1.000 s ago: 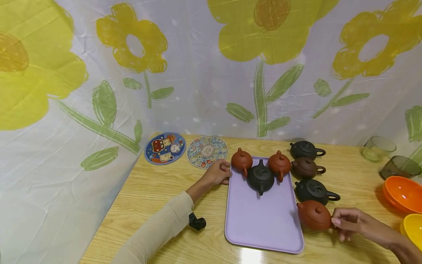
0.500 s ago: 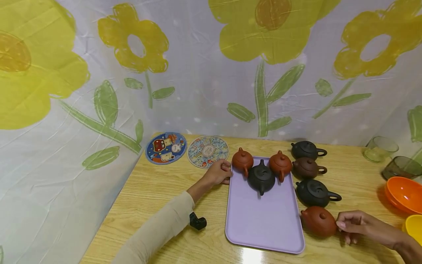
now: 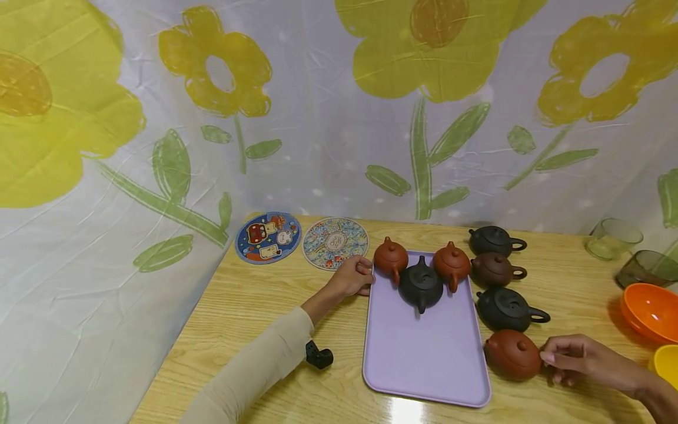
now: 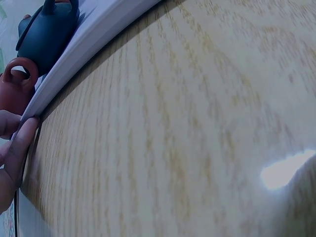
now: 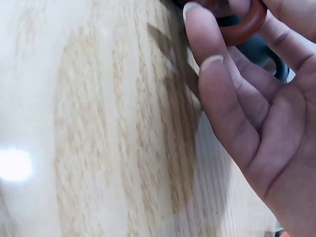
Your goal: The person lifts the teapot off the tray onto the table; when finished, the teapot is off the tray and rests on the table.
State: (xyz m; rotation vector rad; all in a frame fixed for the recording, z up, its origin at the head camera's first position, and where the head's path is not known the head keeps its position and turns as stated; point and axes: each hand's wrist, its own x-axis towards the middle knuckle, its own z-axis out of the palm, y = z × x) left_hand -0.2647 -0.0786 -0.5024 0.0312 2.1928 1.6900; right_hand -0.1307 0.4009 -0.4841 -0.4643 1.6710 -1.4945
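Observation:
My left hand pinches the far left rim of a lilac tray; the left wrist view shows a finger beneath that rim. On the tray's far end stand two red-brown clay teapots with a black teapot between and a little in front of them. Off the tray's near right edge is another red-brown teapot, its spout towards the tray. My right hand pinches its handle between thumb and fingers. Whether its base touches the table cannot be told.
Right of the tray stand a black teapot, a dark brown one and another black one. Further right are glass cups, an orange bowl and a yellow bowl. Two round mats lie back left.
My right hand has drawn the red-brown teapot a little to the right and nearer to me, away from the tray's edge. My left hand keeps its place on the rim.

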